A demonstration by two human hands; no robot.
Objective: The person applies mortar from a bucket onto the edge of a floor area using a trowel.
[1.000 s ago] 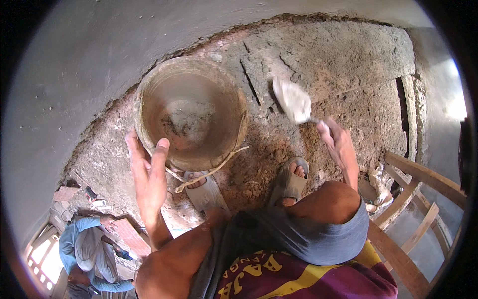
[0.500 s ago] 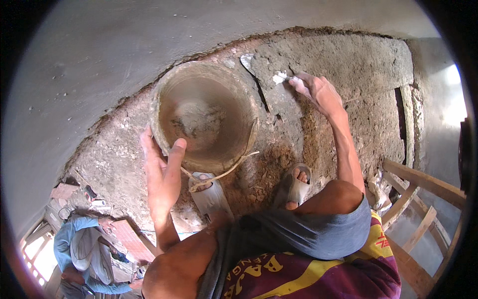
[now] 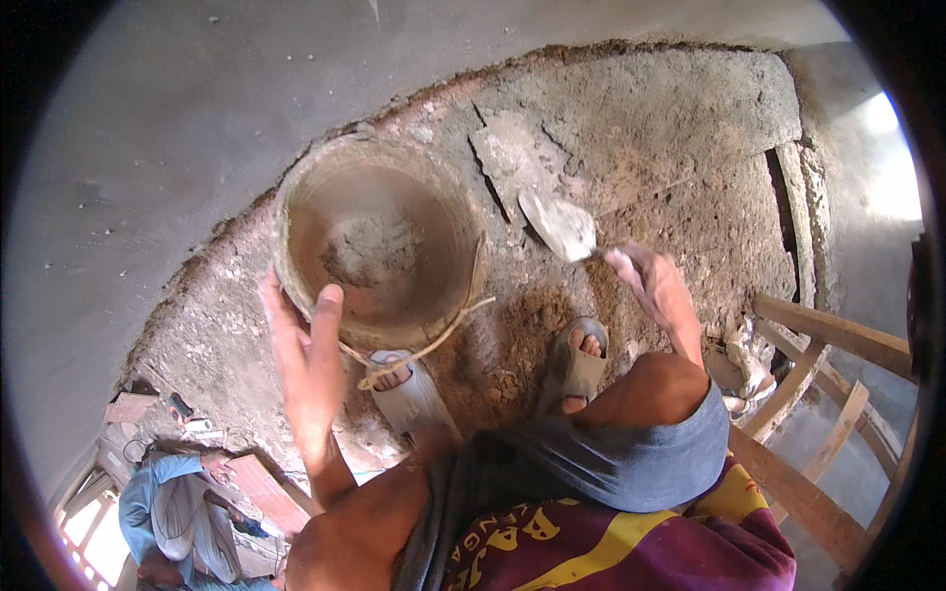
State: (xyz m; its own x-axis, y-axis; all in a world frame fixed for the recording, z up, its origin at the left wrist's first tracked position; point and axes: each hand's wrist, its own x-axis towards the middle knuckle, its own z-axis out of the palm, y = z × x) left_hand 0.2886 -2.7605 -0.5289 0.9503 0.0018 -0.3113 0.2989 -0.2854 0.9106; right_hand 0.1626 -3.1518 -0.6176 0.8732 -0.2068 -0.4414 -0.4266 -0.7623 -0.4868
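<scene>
A round, cement-crusted bucket [image 3: 379,182] with a rope tied to it hangs just above my left foot, tilted toward me, with grey mortar [image 3: 370,241] at its bottom. My left hand [image 3: 307,350] grips the near left side of its rim, thumb on top. To the right of the bucket, my right hand [image 3: 655,291] holds the handle of a trowel whose pale, coated blade [image 3: 554,222] is over the rough mortar patch [image 3: 512,148]. My feet in grey sandals [image 3: 581,364] stand on the dirty, broken floor below.
A grey wall [image 3: 158,148] curves round the far side and left. A wooden frame [image 3: 828,335] stands at the right. At lower left, a person in blue [image 3: 138,512] crouches by a reddish board [image 3: 266,488], near a small tool [image 3: 180,409].
My right hand has swung forward to the mortar patch with the trowel, then drawn back toward me. My left hand keeps hold of the bucket, which has shifted slightly.
</scene>
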